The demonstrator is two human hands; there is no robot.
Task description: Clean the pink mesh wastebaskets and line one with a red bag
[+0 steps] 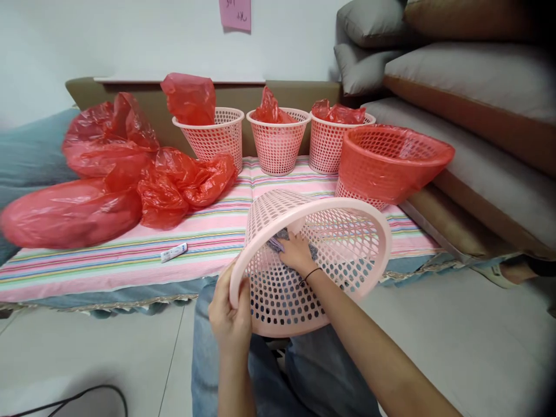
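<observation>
A pale pink perforated plastic basket [310, 211] lies tilted above my knees, its mouth turned toward me. My left hand [231, 307] grips its rim at the lower left, thumb inside and fingers round the outside. Inside the basket, my right hand [297, 253] presses a grey cloth [280, 236] with a lilac part against the inner wall. Some of the cloth is hidden under my fingers.
Along the sofa's back stand pink baskets [278, 145] with red plastic bags in them. A basket wrapped in a red bag [391, 168] is at right, beside stacked cushions [473, 87]. Puffed red bags [78, 211] and a small white tube-like item [174, 252] lie at left.
</observation>
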